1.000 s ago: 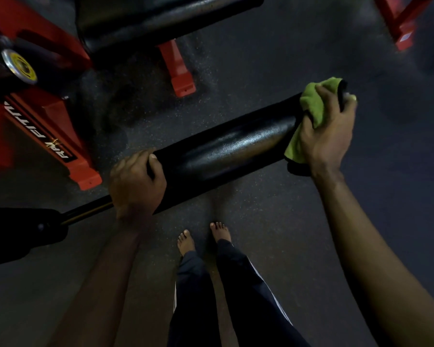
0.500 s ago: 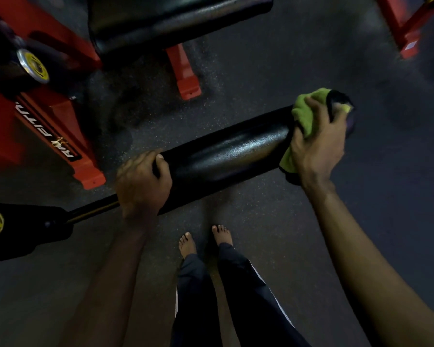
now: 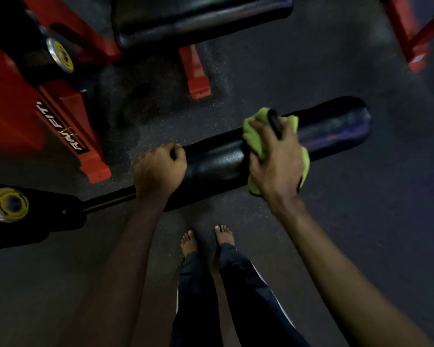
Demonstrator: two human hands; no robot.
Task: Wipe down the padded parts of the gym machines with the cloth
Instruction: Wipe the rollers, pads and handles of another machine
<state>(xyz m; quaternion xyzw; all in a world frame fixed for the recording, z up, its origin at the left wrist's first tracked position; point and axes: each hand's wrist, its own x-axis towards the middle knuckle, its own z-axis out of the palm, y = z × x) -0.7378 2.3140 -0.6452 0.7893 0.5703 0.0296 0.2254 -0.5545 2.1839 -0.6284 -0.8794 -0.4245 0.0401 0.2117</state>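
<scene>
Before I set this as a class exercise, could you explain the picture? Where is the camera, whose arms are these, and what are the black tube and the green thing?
The camera is worn on a person's head and looks down, so both arms are the wearer's own. Their bare feet stand on the dark floor. The black tube is a padded roller on a gym machine with a red frame. The left hand grips the roller's left end. The right hand holds a green cloth around its middle. A second black pad lies at the top.
</scene>
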